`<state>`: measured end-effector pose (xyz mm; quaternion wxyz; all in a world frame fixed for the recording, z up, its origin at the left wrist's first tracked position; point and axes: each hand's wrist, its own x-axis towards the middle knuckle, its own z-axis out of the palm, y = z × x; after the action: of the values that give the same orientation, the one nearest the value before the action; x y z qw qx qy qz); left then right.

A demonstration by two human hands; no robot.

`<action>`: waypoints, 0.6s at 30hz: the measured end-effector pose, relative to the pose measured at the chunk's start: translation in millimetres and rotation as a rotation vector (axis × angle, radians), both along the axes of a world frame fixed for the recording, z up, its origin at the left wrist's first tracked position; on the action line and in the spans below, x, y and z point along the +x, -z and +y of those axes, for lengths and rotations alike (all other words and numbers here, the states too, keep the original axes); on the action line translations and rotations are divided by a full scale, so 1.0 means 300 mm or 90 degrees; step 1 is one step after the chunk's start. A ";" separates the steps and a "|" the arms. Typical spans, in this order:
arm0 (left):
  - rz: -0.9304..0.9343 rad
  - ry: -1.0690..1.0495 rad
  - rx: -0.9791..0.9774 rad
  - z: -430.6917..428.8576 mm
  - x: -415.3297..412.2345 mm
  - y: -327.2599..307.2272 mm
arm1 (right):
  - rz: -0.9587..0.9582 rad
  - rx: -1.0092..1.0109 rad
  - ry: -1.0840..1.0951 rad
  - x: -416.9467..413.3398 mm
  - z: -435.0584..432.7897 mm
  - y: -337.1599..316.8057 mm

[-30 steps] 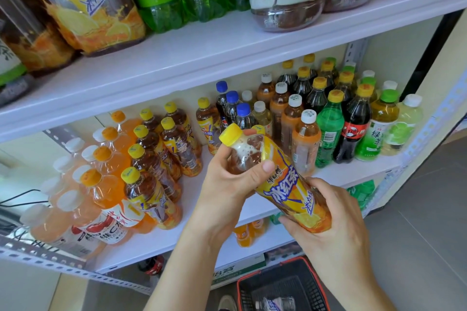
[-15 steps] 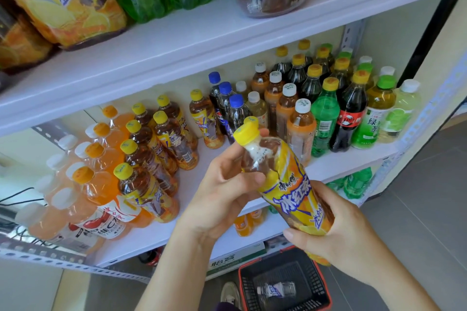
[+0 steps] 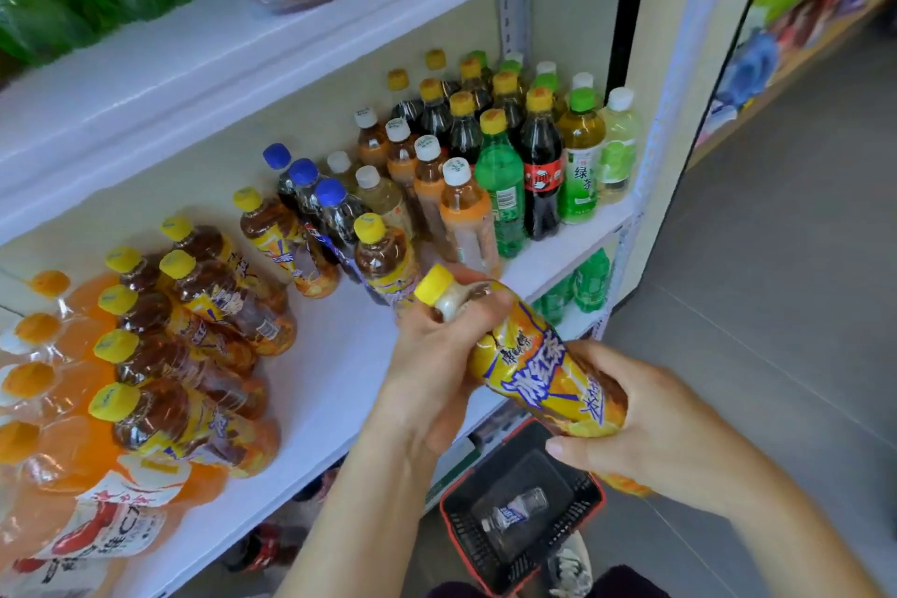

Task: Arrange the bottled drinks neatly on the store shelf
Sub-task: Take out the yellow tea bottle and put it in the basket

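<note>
the left hand (image 3: 432, 369) is gripping the neck and the right hand (image 3: 645, 422) is holding the base of a tilted bottle (image 3: 534, 364) over the shelf (image 3: 340, 354) edge, so i think it is needing to stand upright beside the same tea bottles.

The tilted iced-tea bottle (image 3: 534, 369) has a yellow cap and a yellow-orange label with blue, white-edged characters. The shelf (image 3: 340, 369) is white. On it, cola bottles (image 3: 335, 214) have blue caps, a soda bottle (image 3: 502, 189) is green, and orange-drink bottles (image 3: 68, 384) have orange caps. The basket (image 3: 466, 534) is black, rimmed red.
</note>
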<state>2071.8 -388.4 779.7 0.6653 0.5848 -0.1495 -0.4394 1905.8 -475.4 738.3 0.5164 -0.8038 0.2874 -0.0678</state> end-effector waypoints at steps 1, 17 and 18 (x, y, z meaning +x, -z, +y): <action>0.021 0.007 0.008 0.007 -0.004 0.009 | 0.021 -0.025 0.014 -0.012 0.018 0.004; -0.153 0.243 -0.114 0.220 0.104 0.116 | 0.159 -0.056 0.025 -0.148 0.206 -0.022; -0.236 0.302 -0.097 0.219 0.116 0.099 | 0.171 -0.059 0.011 -0.150 0.196 -0.029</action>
<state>2106.5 -322.9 749.9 0.5473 0.5523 -0.4329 -0.4562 1860.7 -416.7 747.0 0.4348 -0.8262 0.3574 0.0225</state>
